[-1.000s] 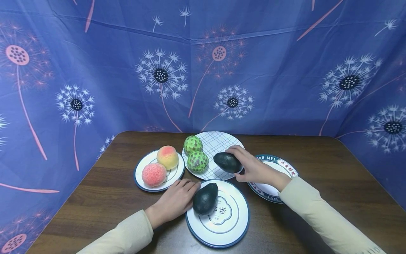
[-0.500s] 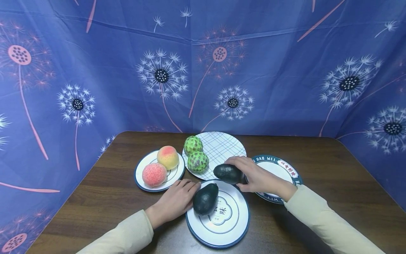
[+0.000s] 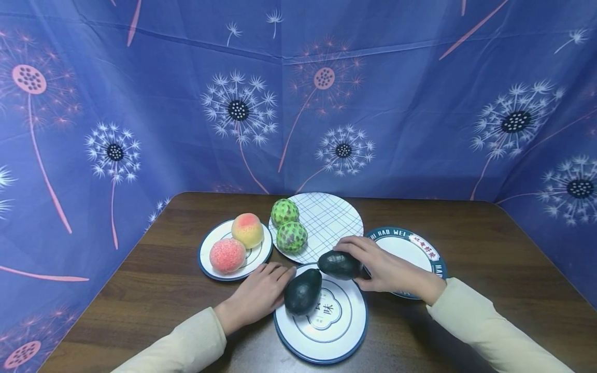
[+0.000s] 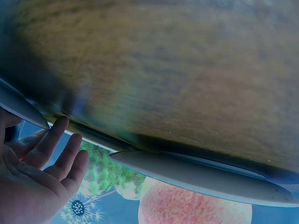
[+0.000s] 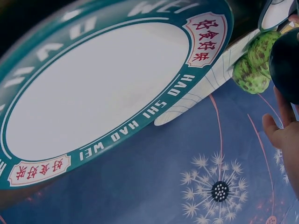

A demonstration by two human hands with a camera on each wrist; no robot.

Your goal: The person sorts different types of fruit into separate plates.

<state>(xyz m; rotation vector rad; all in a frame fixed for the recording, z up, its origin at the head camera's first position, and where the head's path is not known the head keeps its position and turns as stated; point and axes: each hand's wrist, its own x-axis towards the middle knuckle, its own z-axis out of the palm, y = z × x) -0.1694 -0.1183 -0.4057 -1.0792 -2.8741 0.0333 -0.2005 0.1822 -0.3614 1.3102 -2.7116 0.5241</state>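
- Where the brown table [image 3: 156, 290] ends, blue flowery cloth [image 3: 396, 98] is hung.
- A dark fruit [image 3: 339, 265] is gripped by the right hand [image 3: 382, 267].
- The left hand [image 3: 258, 291] is relaxed.

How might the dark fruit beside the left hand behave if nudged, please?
The dark fruit would probably roll in a curve, being rounded and narrower at one end. Its faintly shiny surface suggests it may slip a little.
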